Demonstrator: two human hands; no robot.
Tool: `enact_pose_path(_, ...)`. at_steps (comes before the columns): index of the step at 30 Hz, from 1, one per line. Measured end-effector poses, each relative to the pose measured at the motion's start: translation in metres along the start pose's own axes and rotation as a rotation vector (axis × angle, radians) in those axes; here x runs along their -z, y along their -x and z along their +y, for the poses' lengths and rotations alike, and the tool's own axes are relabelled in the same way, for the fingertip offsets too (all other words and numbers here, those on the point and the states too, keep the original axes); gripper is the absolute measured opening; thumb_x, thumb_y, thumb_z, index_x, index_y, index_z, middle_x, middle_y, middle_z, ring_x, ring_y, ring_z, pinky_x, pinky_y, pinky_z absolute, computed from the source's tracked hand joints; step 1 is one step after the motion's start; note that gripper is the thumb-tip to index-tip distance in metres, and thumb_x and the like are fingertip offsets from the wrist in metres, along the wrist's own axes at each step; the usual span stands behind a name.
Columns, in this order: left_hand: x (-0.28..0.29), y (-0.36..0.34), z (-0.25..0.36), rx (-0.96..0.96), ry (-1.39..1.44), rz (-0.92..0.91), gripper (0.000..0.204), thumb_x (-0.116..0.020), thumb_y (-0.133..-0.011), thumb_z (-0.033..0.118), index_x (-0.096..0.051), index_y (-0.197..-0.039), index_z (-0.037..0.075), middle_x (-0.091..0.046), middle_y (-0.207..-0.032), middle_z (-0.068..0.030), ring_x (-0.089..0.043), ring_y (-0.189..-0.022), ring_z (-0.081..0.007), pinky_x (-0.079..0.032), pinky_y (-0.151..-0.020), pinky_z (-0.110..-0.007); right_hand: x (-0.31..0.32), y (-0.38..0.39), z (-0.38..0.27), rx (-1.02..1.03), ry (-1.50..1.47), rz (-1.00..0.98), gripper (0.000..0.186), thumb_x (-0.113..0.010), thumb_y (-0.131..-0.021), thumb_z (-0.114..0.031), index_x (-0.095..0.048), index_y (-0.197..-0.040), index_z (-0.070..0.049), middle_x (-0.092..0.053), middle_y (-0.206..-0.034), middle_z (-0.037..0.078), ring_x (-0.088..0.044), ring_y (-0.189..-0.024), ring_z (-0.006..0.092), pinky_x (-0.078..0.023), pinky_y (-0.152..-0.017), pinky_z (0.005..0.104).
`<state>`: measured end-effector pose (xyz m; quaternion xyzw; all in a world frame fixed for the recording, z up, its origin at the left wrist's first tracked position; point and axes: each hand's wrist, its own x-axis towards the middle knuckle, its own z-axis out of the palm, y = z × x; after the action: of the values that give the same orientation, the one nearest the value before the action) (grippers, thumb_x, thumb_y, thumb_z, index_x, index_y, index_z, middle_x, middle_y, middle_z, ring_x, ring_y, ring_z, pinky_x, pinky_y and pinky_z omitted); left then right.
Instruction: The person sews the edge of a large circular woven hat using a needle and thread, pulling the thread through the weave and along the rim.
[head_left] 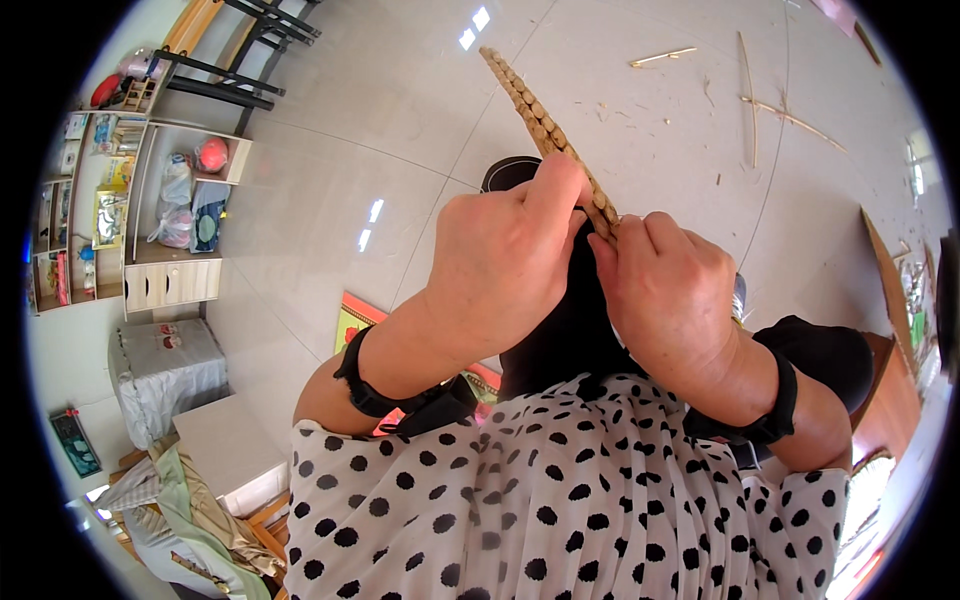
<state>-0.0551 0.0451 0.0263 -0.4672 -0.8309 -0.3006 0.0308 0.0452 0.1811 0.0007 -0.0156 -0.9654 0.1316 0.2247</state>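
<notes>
A long tan strip that looks like woven or braided straw (538, 120) slants from upper left down into my hands. Its visible edge is a row of small rounded bumps, and its far end sticks out over the floor. My left hand (510, 255) is closed around the strip's lower part, with the thumb side against it. Just to the right, my right hand (670, 300) pinches the near end with bent fingers. The two hands nearly touch. My palms and fingers hide the lowest part of the strip. Both hands are over my dark-clothed leg.
Loose straw stalks (752, 100) and small scraps lie on the tiled floor (400, 100) ahead and right. At left stand a shelf unit (172, 285) with bags and a plastic-wrapped box (170, 365). Black metal frames (225, 85) are at the far left. A brown board (890, 280) rises at right.
</notes>
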Motion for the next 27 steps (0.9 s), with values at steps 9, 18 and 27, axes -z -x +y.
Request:
enact_pose_path(9,0.004,0.004,-0.016,-0.064,-0.082,-0.044,0.021,-0.062,-0.079,-0.005,-0.048,-0.091,0.005,-0.056,-0.067,-0.0056,-0.057,-0.053,-0.0273,-0.040,-0.044,-0.036,-0.005,-0.007,0.000,-0.010,0.011,0.004,0.023,-0.072,-0.082,-0.024,-0.058,-0.073,-0.008,-0.051,-0.069,0.003,-0.060,-0.057,0.0182,-0.047,-0.043,0.0318)
enact_pose_path(18,0.005,0.007,-0.014,-0.127,-0.176,-0.055,0.024,-0.060,-0.070,-0.006,-0.048,-0.088,0.005,-0.049,-0.064,-0.0057,-0.054,-0.051,-0.0255,-0.038,-0.042,-0.035,-0.007,-0.007,-0.001,0.011,-0.001,0.029,0.023,-0.073,-0.081,-0.022,-0.058,-0.073,-0.008,-0.051,-0.068,0.004,-0.059,-0.055,0.0190,-0.047,-0.044,0.0323)
enact_pose_path(27,-0.004,0.004,-0.009,-0.130,-0.225,-0.020,0.024,-0.064,-0.072,-0.001,-0.046,-0.086,0.004,-0.047,-0.059,-0.0046,-0.052,-0.046,-0.0209,-0.037,-0.039,-0.032,-0.007,-0.008,0.000,0.010,0.001,0.022,0.023,-0.074,-0.079,-0.021,-0.057,-0.073,-0.007,-0.051,-0.068,0.004,-0.058,-0.055,0.0199,-0.047,-0.045,0.0325)
